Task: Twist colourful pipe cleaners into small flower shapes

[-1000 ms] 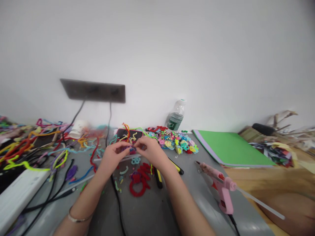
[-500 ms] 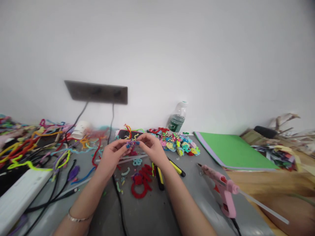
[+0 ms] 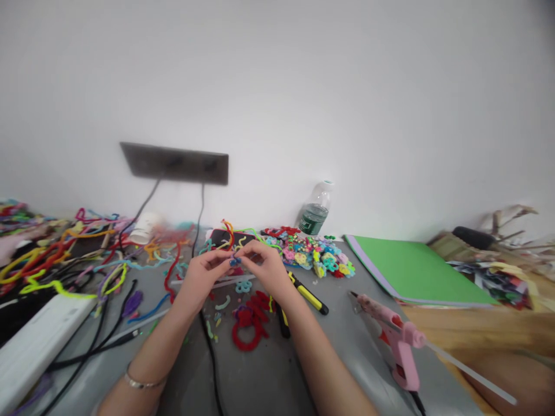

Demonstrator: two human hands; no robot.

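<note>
My left hand (image 3: pixel 204 276) and my right hand (image 3: pixel 267 270) meet above the grey table (image 3: pixel 255 375), their blue-nailed fingertips pinched together. Between them is a small purple fuzzy piece (image 3: pixel 235 256), mostly hidden by the fingers; it looks like pipe cleaner. Below the hands lie a red pipe-cleaner figure with a ring (image 3: pixel 246 336) and a light-blue pipe-cleaner flower (image 3: pixel 243 286). Beside my right wrist is a tool with yellow-and-black handles (image 3: pixel 310 294), partly covered by the forearm.
A pink glue gun (image 3: pixel 399 341) with a glue stick lies at right, near a green sheet (image 3: pixel 416 268). Small pipe-cleaner flowers (image 3: pixel 323 257) are heaped before a bottle (image 3: pixel 315 211). Tangled pipe cleaners, cables and a white power strip (image 3: pixel 47 341) fill the left.
My fingertips have drawn closer together around the purple piece, covering more of it. The whole view has shifted slightly; the things on the table lie as before.
</note>
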